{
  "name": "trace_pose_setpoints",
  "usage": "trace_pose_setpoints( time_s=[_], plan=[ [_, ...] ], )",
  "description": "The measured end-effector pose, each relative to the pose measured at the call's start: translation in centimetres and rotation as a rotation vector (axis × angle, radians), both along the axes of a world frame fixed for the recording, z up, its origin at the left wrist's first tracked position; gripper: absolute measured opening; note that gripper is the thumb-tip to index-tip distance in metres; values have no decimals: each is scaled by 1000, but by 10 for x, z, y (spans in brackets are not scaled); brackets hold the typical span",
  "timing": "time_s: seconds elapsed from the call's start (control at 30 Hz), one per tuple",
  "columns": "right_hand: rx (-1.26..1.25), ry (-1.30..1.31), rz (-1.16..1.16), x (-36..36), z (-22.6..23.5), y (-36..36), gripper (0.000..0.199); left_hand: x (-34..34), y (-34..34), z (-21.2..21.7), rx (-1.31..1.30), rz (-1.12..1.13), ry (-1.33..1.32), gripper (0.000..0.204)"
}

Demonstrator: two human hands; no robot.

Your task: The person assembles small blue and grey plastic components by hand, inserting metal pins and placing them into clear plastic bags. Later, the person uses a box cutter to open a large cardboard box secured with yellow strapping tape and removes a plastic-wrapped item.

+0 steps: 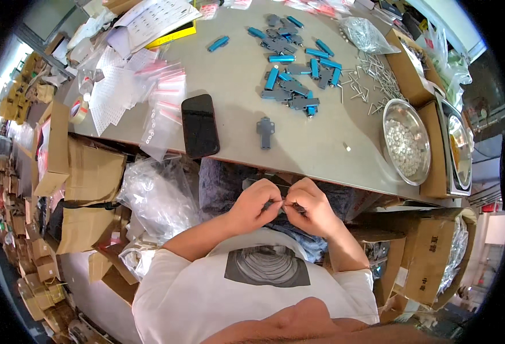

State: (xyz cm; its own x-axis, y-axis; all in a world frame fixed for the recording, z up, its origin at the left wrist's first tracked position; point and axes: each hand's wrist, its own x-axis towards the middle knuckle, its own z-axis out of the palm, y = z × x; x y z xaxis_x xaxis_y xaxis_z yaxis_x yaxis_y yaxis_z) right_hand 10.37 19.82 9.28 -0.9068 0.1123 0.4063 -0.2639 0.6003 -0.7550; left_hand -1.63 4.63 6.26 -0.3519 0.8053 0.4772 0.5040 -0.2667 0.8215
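Note:
Just off the table's near edge, my left hand [257, 203] and my right hand [311, 207] meet over my lap. Both are closed in a pinch, fingertips almost touching. Whatever they hold between them is too small and covered to make out. On the table beyond them lies a single flat grey bracket [265, 133] with a cross-like shape. A black phone [201, 126] rests to its left, and a small white plug [347, 147] sits to its right. Farther off is a loose pile of blue cylinders [281, 58] and grey brackets [304, 102].
Bent metal hex keys [380, 77] lie scattered at right, near a steel bowl [389, 150] of small white pieces. Cardboard boxes [410, 71] line that side. Small clear bags with red strips [169, 86], perforated white sheets [112, 94] and a tape roll [78, 111] cover the left.

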Motion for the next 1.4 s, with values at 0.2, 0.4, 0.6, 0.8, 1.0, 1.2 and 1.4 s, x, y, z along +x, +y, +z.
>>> trace_pose_setpoints(
  time_s=[0.2,0.4,0.6,0.8,1.0,1.2,1.4],
  plan=[
    [90,55,-115,11,5,7,21,-1,-7,-3,28,64,-243,7],
    [113,71,-269,34,-3,14,17,-1,3,-5,-17,65,-245,3],
    [-268,-124,-559,137,-10,55,17,-73,-10,2,-110,498,221,16],
    [-56,-823,-1117,236,43,59,11,-169,-79,-35,-459,897,483,47],
    [364,-968,-1204,247,27,64,15,-145,-91,-28,-624,780,652,57],
    [666,-1414,-965,355,-90,129,27,-157,-111,-35,-530,778,576,36],
    [481,-1576,-1180,319,-51,88,40,-161,-112,-23,-475,697,421,16]
  ],
)
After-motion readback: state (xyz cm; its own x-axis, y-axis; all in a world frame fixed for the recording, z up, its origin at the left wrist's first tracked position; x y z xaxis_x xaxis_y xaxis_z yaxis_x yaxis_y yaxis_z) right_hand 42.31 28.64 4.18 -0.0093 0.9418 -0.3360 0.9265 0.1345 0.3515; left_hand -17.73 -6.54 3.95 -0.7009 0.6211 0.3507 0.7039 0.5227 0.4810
